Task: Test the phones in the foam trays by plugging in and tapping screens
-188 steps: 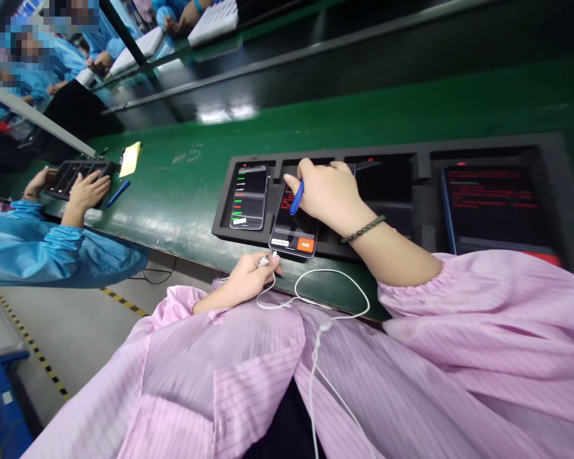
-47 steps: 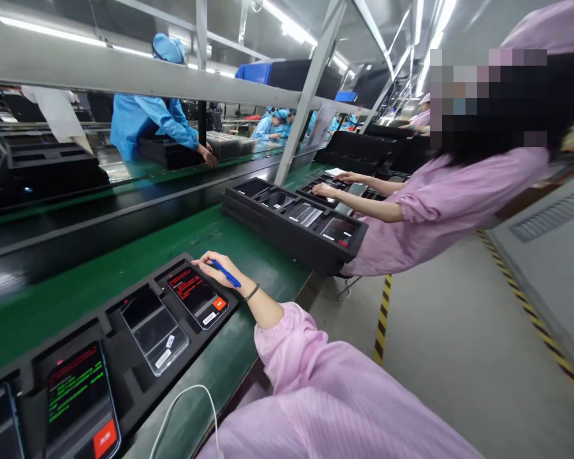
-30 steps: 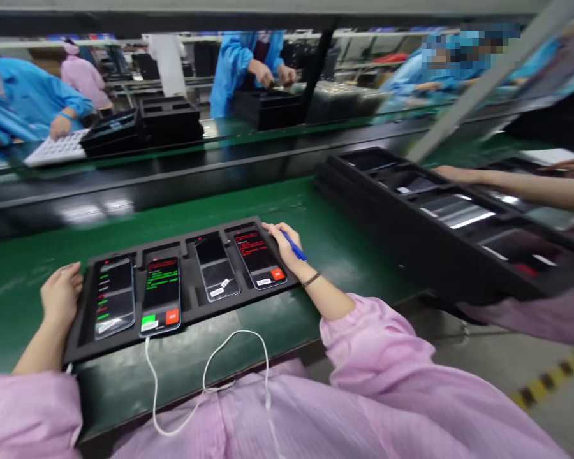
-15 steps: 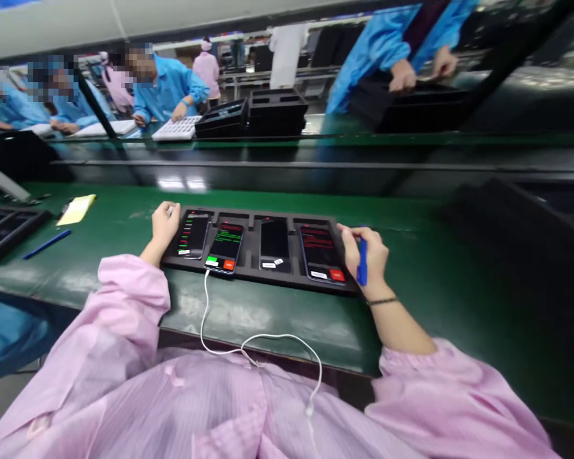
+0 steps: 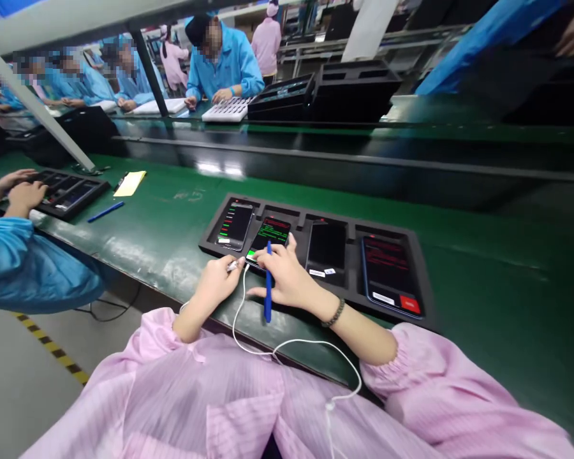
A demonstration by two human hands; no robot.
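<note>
A black tray (image 5: 310, 213) on the green belt holds several phones. My left hand (image 5: 217, 280) pinches the plug end of a white cable (image 5: 287, 344) at the bottom edge of the second phone (image 5: 270, 233), whose screen shows green text. My right hand (image 5: 287, 277) rests on that phone's lower end with a blue pen (image 5: 268, 280) held between its fingers. The first phone (image 5: 235, 224) lies to the left. A dark phone (image 5: 326, 248) and a phone with red text (image 5: 390, 271) lie to the right.
A co-worker's hands in blue sleeves rest on another tray (image 5: 62, 191) at the left. A yellow note (image 5: 130, 183) and a blue pen (image 5: 106, 211) lie on the belt. Black trays (image 5: 349, 92) are stacked across the line, where people in blue work.
Both hands left the tray's two ends and came together at the second phone. My left hand took hold of the cable plug, and my right hand, still carrying the pen, settled on the phone.
</note>
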